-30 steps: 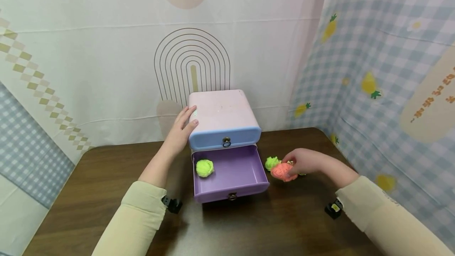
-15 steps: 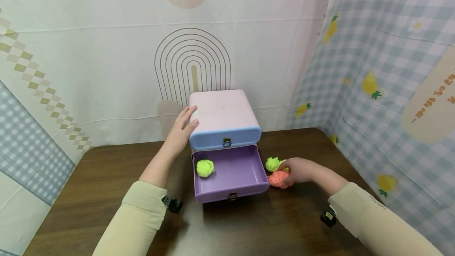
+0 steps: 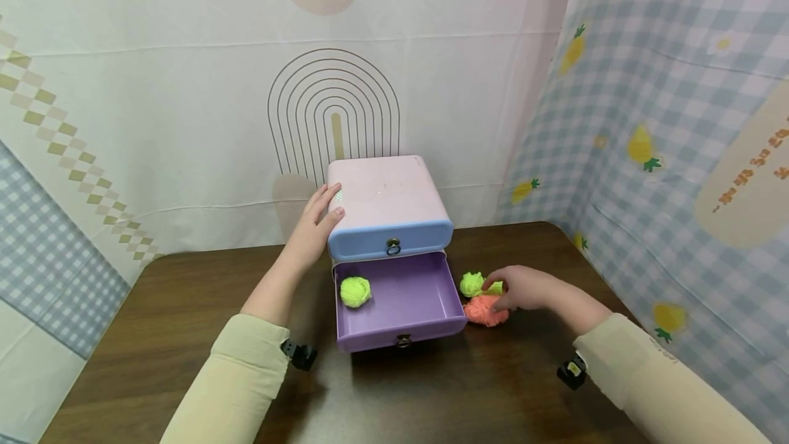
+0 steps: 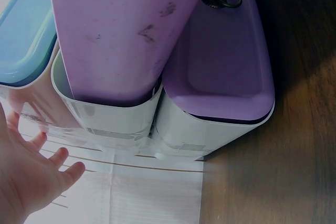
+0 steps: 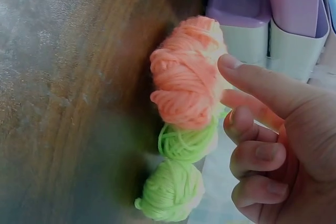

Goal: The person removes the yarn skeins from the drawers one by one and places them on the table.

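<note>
White cloth with thin brown arches hangs at the back, and blue-and-white checked cloth with yellow pineapples hangs on the right. Below is a dark brown wooden table. On it, by the back cloth, sits a little chest of drawers with a pale pink top.

Its top drawer is blue and pushed in. Under that, a shiny purple drawer is pulled out. Another purple drawer, the lowest one, is pushed in.

Two arms in cream sleeves reach in. The left hand rests on the left edge of the pink top, fingers spread, gripping nothing. The right hand is over the table, right of the pulled-out drawer. Its fingers bend loosely, with a gap between thumb and fingers, and it has hold of nothing. The thumb tip is at the side of a fuzzy orange yarn ball; it is hard to tell if they touch.

This orange ball lies on the table, just beside the drawer's front right corner. Two bright green yarn balls lie behind it. One round yellow-green yarn ball sits inside the pulled-out drawer, at the left.

Each wrist wears a small black camera. Tiniest are the dark metal ring handles on the drawers.
</note>
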`<state>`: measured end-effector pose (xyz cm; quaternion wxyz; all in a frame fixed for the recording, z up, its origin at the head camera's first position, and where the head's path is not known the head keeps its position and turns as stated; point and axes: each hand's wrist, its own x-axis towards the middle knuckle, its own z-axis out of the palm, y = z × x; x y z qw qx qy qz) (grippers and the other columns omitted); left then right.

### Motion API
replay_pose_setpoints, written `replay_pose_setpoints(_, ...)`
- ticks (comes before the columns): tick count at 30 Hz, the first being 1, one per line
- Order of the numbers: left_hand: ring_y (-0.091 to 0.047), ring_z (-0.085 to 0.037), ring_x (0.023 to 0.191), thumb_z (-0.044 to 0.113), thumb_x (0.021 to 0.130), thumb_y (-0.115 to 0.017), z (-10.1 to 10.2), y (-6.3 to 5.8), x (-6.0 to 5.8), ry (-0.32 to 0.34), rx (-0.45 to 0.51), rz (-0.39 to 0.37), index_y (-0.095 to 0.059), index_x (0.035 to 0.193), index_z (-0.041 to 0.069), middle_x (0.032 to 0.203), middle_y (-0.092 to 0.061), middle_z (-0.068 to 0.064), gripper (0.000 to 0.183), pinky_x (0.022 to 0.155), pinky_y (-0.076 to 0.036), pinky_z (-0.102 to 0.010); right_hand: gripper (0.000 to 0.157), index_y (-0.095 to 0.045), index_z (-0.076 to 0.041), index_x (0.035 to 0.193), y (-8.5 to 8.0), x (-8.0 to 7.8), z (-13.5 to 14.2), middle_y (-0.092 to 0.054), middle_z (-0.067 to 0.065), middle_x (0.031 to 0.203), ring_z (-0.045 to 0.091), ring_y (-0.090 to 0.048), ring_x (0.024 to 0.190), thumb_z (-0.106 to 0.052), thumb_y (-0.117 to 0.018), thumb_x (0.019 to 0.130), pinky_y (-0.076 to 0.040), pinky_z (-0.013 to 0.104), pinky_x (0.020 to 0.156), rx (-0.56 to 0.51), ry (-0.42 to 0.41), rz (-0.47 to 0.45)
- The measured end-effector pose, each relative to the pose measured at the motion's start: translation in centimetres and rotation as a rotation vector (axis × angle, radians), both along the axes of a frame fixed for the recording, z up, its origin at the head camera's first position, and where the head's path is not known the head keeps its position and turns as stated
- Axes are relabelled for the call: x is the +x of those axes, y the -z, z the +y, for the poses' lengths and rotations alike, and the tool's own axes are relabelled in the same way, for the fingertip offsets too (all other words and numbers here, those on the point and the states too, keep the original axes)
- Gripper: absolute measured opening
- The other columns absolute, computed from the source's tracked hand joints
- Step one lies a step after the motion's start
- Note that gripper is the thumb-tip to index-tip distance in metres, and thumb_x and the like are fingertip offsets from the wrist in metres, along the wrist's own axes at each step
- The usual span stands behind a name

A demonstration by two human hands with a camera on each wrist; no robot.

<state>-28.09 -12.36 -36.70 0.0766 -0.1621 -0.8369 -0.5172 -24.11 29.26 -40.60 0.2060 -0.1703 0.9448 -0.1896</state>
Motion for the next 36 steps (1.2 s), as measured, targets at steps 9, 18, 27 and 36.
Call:
replay_pose_setpoints(9,-0.008,-0.032,0.15,0.042,0.102,-0.048,0.0,0.1,0.0,-0.005,0.001,0.004,-0.035,0.155,0.028,0.165,-0.012,-0.003,0.057,0.116,-0.012,-0.062,0.038,-0.07,-0.009,0.121,-1.4,-0.1,0.1,-0.061,0.002,0.069,0.014,-0.053,0.059,-0.019,-0.078,0.085,-0.045,0.032,0.055,-0.027,0.003,0.0)
replay_pose_setpoints(18,-0.008,-0.033,0.15,0.041,0.102,-0.047,0.0,0.0,0.1,-0.008,-0.003,0.006,-0.035,0.155,0.028,0.165,-0.012,-0.004,0.057,0.116,-0.012,-0.061,0.039,-0.071,-0.008,0.121,-4.3,-0.8,0.2,-0.068,0.002,0.093,0.013,-0.053,0.069,-0.025,-0.077,0.087,-0.046,0.032,0.061,-0.061,-0.07,0.03)
replay_pose_setpoints(27,-0.008,-0.034,0.15,0.041,0.101,-0.048,0.0,-0.1,0.3,-0.013,-0.004,0.006,-0.034,0.156,0.027,0.165,-0.012,-0.004,0.058,0.116,-0.011,-0.061,0.034,-0.072,-0.018,0.121,-8.1,-0.4,-1.7,-0.059,-0.002,0.068,0.011,-0.049,0.057,-0.028,-0.075,0.089,-0.046,0.032,0.055,-0.087,-0.112,0.048)
replay_pose_setpoints(36,-0.009,-0.033,0.15,0.041,0.101,-0.048,0.1,0.0,0.1,-0.008,0.002,-0.003,-0.035,0.155,0.028,0.165,-0.012,-0.004,0.057,0.116,-0.012,-0.061,0.033,-0.073,-0.02,0.12,-9.9,0.4,-5.2,-0.057,-0.001,0.064,0.011,-0.047,0.053,-0.029,-0.075,0.089,-0.045,0.032,0.053,-0.127,-0.176,0.025)
